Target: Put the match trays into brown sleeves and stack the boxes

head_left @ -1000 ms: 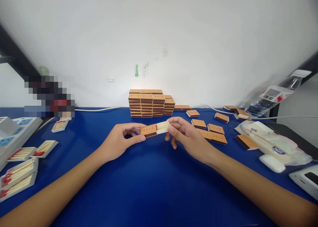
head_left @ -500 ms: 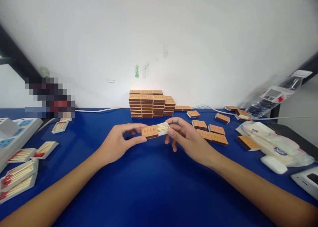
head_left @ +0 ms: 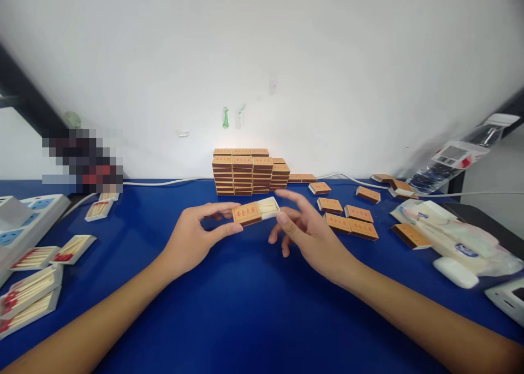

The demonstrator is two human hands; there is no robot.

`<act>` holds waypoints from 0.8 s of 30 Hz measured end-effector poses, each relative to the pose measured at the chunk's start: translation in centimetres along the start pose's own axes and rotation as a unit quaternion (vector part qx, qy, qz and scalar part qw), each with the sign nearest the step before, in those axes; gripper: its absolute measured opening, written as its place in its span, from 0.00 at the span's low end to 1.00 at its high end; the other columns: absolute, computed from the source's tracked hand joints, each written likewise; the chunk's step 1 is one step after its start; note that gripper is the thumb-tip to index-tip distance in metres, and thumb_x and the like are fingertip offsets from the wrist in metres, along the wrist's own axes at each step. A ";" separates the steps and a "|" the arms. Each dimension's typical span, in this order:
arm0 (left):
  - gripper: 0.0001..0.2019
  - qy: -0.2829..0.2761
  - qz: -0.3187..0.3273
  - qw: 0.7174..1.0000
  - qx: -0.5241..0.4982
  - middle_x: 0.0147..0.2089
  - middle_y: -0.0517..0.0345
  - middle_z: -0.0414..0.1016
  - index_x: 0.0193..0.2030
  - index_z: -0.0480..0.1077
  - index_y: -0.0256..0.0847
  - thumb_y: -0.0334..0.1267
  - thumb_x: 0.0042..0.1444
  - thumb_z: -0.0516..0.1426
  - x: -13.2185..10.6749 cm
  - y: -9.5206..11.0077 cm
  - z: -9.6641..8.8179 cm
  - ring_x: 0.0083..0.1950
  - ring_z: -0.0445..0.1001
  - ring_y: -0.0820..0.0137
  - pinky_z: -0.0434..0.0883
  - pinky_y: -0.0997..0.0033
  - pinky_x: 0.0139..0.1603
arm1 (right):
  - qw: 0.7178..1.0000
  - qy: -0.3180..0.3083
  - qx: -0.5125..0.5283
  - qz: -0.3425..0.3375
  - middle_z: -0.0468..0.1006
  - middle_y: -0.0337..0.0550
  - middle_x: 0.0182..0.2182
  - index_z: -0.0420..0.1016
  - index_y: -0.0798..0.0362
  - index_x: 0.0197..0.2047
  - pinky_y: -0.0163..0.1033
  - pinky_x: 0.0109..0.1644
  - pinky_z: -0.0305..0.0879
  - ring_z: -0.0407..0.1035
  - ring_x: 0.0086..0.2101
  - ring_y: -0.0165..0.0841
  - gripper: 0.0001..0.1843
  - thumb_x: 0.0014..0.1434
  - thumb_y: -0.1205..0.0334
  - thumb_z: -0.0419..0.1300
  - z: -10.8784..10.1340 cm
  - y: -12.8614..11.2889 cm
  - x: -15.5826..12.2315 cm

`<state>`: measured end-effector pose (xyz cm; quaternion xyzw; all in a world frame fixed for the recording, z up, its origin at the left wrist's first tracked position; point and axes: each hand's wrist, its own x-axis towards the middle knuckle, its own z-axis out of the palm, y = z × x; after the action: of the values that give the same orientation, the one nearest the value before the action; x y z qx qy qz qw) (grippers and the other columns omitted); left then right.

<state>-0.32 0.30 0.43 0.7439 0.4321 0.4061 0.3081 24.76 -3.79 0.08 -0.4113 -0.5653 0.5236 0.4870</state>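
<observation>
My left hand is closed on the left end of an orange matchbox, thumb at the front and fingers behind. The box's white inner tray sticks out to the right, showing pale matchsticks; their heads are hidden. Beside the tray's outer end is my right hand, its fingers apart and the index finger raised. Its thumb tip is at the tray's corner; whether it touches I cannot tell. Behind the hands, against the wall, stands a stack of matchboxes.
Loose matchboxes lie to the right, near a tissue pack, a white case and a leaning plastic bottle. On the left are match-filled trays and a power strip. A white cable runs along the wall.
My right index finger has lifted off the tray's end and the right fingers have spread. The matchbox, still in my left hand, has tilted slightly, with its tray still partly out.
</observation>
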 end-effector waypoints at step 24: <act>0.22 0.077 0.023 0.996 0.028 0.51 0.54 0.87 0.54 0.84 0.48 0.52 0.55 0.72 -1.1 1.0 1.0 0.52 0.83 0.57 0.79 0.58 0.59 | 0.996 0.020 0.079 0.030 0.79 0.41 0.35 0.36 0.39 0.82 0.33 0.21 0.65 0.74 0.26 0.33 0.47 0.71 0.33 0.53 1.2 -0.7 -1.3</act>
<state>0.63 -1.23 0.33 0.7287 0.4488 0.4564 0.2436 23.84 -5.37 0.65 -0.3990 -0.4995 0.5727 0.5132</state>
